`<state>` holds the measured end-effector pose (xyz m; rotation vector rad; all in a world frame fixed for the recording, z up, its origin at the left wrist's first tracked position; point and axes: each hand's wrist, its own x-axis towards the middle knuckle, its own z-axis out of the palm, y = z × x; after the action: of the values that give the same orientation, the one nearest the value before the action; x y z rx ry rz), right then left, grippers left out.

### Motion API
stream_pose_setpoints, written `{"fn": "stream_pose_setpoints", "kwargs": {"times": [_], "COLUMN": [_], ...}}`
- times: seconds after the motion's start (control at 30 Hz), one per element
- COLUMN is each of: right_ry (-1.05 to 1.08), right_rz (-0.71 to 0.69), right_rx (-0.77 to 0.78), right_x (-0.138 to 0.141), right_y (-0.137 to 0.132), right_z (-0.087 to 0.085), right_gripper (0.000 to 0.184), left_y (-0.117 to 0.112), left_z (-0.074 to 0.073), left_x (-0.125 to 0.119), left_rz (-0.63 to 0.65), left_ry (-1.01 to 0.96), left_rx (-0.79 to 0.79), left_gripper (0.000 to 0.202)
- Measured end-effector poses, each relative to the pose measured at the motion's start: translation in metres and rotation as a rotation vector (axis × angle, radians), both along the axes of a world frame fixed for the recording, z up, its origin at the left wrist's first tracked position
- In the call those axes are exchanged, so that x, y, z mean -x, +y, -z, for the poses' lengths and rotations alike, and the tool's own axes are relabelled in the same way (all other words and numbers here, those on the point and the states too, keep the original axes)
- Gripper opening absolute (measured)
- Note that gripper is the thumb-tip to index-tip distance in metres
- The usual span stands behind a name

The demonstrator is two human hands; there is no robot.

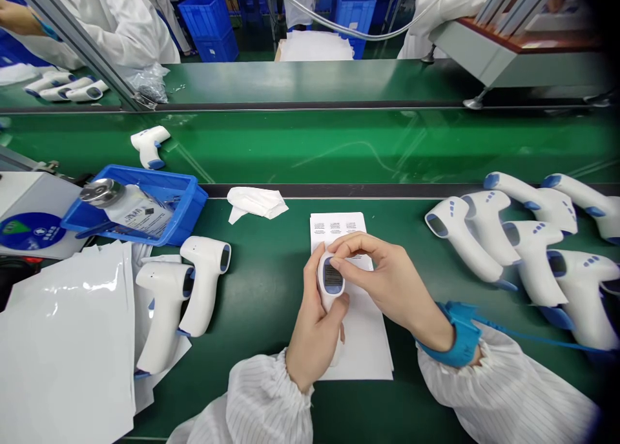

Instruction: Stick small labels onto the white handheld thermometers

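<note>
A white infrared thermometer [332,287] is in my left hand [314,327], its dark screen facing up toward me. The fingers of that hand wrap around its body, and the thumb lies below the screen. My right hand [387,282] has thumb and forefinger closed on the thermometer's head at the top of the screen. Whether a thin film or label is between those fingertips, I cannot tell. Beneath both hands lies a stack of white printed paper sheets [365,340]. A blue wrist strap [455,334] with a cord is around my right wrist.
More thermometers [489,237] lie on the right; two others [206,285] rest at left beside white sheets [68,347]. A blue bin [188,201] holds a metal-topped bottle [130,205]. A crumpled white cloth [256,201] lies ahead. One thermometer [149,145] sits on the green belt [290,143].
</note>
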<state>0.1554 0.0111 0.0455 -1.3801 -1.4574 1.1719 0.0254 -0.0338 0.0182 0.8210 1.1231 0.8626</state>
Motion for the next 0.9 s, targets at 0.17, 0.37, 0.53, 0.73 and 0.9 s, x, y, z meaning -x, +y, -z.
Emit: {"fn": "stream_pose_setpoints", "kwargs": {"times": [0.17,0.37,0.53,0.73,0.9], "right_ry": [0.001,0.01,0.025,0.037,-0.022], "right_rz": [-0.002,-0.008,0.004,-0.004,-0.019], "right_rx": [-0.012,-0.01,0.0,-0.013,-0.052], "right_x": [0.0006,0.0005,0.0005,0.0017,-0.0005], "right_y": [0.0012,0.0004,-0.0004,-0.0003,-0.0021], "right_z": [0.0016,0.0011,0.0022,0.0033,0.0074], "right_gripper": [0.009,0.009,0.009,0.01,0.007], "left_y": [0.0002,-0.0018,-0.0021,-0.0012,-0.0003], "left_z": [-0.0005,0.0018,0.0048,-0.0024,-0.0051], "left_x": [0.0007,0.0038,0.0043,0.0043,0.0049], "left_rz": [0.003,-0.01,-0.03,0.003,0.017], "left_ry": [-0.008,-0.127,-0.111,-0.078,-0.059], "left_rx": [0.004,0.044,0.095,0.098,0.091], "left_gripper": [0.063,0.062,0.059,0.06,0.059]}}
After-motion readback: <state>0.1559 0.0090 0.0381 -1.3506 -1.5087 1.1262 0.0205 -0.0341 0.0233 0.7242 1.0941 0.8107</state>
